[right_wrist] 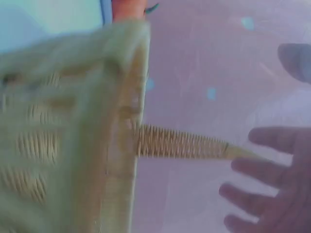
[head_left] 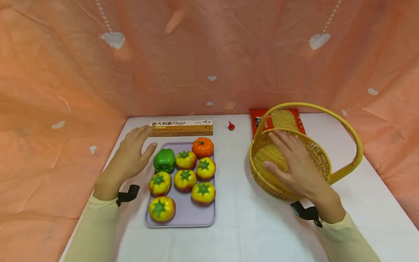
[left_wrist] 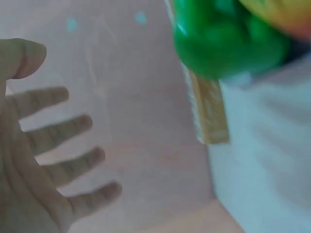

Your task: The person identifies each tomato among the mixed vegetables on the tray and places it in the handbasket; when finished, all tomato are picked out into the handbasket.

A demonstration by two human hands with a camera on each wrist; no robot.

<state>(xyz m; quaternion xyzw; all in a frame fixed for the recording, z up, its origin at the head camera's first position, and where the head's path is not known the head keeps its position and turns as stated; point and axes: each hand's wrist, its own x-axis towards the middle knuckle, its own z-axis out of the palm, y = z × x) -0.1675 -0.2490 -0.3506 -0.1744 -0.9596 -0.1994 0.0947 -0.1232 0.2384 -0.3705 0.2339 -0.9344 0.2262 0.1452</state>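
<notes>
Fingers [left_wrist: 60, 130] of left hand [head_left: 129, 154] straight and spread, just beside green pepper [head_left: 164, 160] on lilac tray [head_left: 193, 216] with six yellow-red fruits [head_left: 185, 181] and orange pumpkin [head_left: 203, 148]. Fingers of right hand [head_left: 299, 169] likewise straight and parted, over wicker basket [head_left: 260, 179] in head view, contact not discernible. Farther out, on white table [head_left: 230, 225]: pasta box [head_left: 183, 131] behind tray, red packet [head_left: 284, 120] behind basket, small red item [head_left: 231, 126] between.
</notes>
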